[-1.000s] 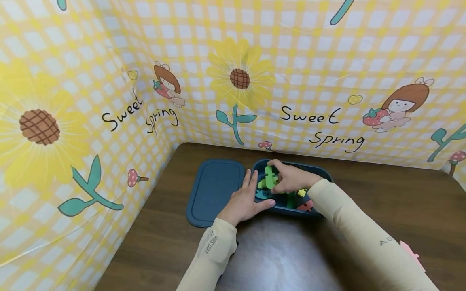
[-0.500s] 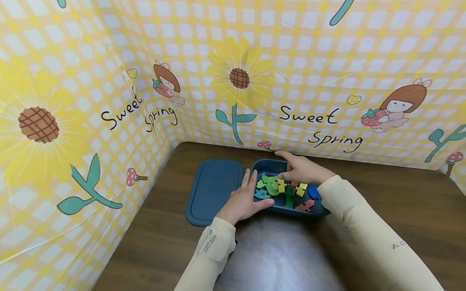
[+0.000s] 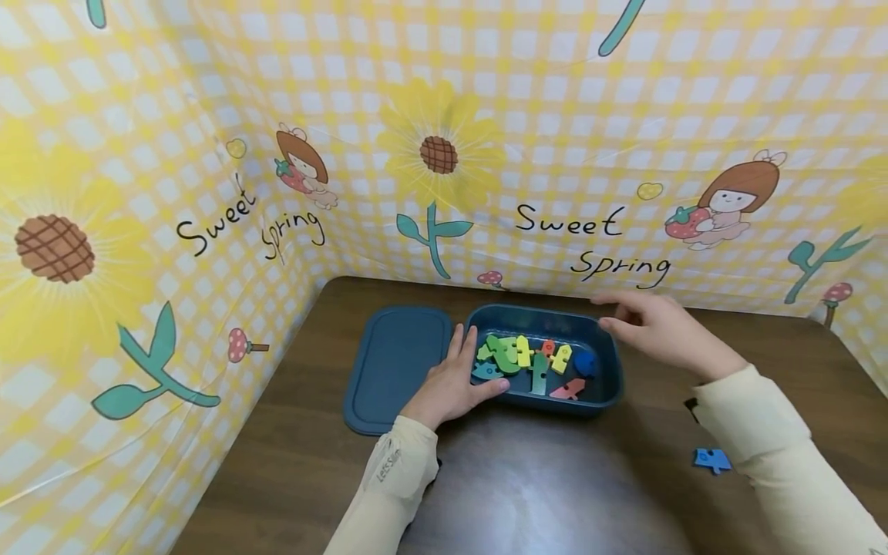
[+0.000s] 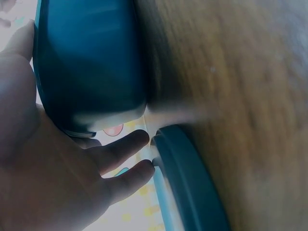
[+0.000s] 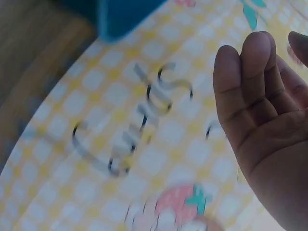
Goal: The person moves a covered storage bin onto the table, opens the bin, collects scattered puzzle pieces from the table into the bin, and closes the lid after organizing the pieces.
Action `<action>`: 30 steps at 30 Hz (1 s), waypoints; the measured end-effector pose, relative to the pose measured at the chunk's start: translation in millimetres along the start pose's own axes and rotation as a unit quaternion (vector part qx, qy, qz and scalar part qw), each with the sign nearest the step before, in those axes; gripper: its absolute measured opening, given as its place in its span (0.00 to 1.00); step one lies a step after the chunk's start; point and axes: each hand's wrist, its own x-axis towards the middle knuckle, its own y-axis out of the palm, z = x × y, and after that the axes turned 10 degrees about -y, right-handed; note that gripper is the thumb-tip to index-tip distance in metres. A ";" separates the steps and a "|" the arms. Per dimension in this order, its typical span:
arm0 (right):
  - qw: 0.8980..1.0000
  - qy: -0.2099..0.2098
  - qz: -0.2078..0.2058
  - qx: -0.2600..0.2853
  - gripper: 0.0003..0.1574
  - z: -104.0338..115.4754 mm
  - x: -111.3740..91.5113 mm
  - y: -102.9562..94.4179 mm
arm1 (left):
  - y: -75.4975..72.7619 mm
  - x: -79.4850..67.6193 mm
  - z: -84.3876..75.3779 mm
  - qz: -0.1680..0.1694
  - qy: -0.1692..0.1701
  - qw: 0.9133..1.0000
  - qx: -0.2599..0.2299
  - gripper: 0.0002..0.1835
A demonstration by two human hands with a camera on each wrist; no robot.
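A dark blue open box [image 3: 610, 385] holds several small flat puzzle pieces with tabs and notches: a yellow piece [image 3: 523, 351], a dark green piece [image 3: 539, 375], a red-pink piece [image 3: 569, 389] and a dark blue piece [image 3: 585, 363] among them. My left hand [image 3: 451, 385] rests at the box's left end, fingers straight and spread, thumb over the near rim; the left wrist view shows this hand [image 4: 57, 159] against the box wall [image 4: 91, 62]. To the right of the box, my right hand [image 3: 659, 331] hangs in the air, fingers loosely bent, holding nothing; its palm [image 5: 279, 139] appears bare.
A dark blue lid [image 3: 395, 370] lies flat on the brown wooden table [image 3: 291, 462], left of the box. One blue puzzle piece [image 3: 712, 460] lies on the table near my right sleeve [image 3: 756, 424]. Yellow checked cloth [image 3: 576, 139] rises behind and at left.
My right hand let go of a bright green piece inside the box, then lifted and moved right, past the box's end. The left hand stays on the box. The blue piece on the table came into view.
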 end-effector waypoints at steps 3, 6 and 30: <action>0.999 0.004 -0.024 -0.023 0.21 -5.9 -25.9 -9.9 | 0.6 1.0 0.9 -0.002 -0.002 1.000 -0.001 0.58; 0.998 0.021 -0.031 -0.040 0.20 -14.3 -53.1 -14.5 | 0.9 0.5 0.4 0.001 -0.006 1.000 -0.003 0.58; 0.969 0.199 0.135 -0.057 0.22 -48.2 -175.0 50.6 | 1.4 -1.7 -3.6 0.007 -0.018 1.000 0.007 0.57</action>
